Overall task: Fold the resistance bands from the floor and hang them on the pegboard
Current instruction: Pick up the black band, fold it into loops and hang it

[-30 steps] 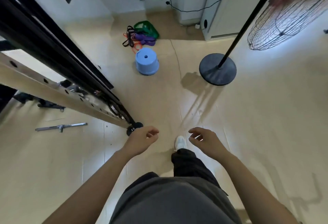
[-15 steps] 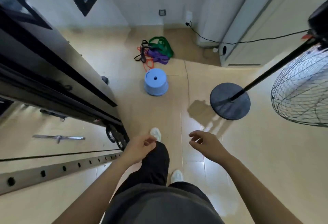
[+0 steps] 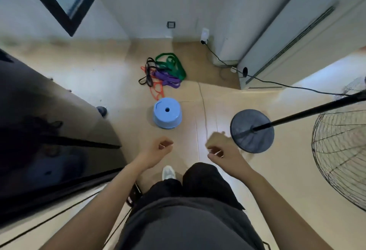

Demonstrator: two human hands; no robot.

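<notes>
A tangled pile of resistance bands (image 3: 165, 72) lies on the tan floor near the far wall: green, purple, black and orange loops. My left hand (image 3: 158, 150) hangs in front of me with fingers loosely curled, holding nothing. My right hand (image 3: 222, 153) is held out the same way, empty and loosely curled. Both hands are well short of the bands, on the near side of a blue stool. No pegboard shows in this view.
An upturned blue plastic stool (image 3: 167, 115) stands between me and the bands. A floor fan's round base (image 3: 252, 133) and slanted pole are at the right, its cage (image 3: 340, 154) at the right edge. Dark gym equipment (image 3: 49, 130) fills the left. A black cable (image 3: 277, 83) crosses the floor by the wall.
I have walked forward: the stool, bands and fan base are nearer and lower in view. Both hands stay empty and loosely curled in front of me.
</notes>
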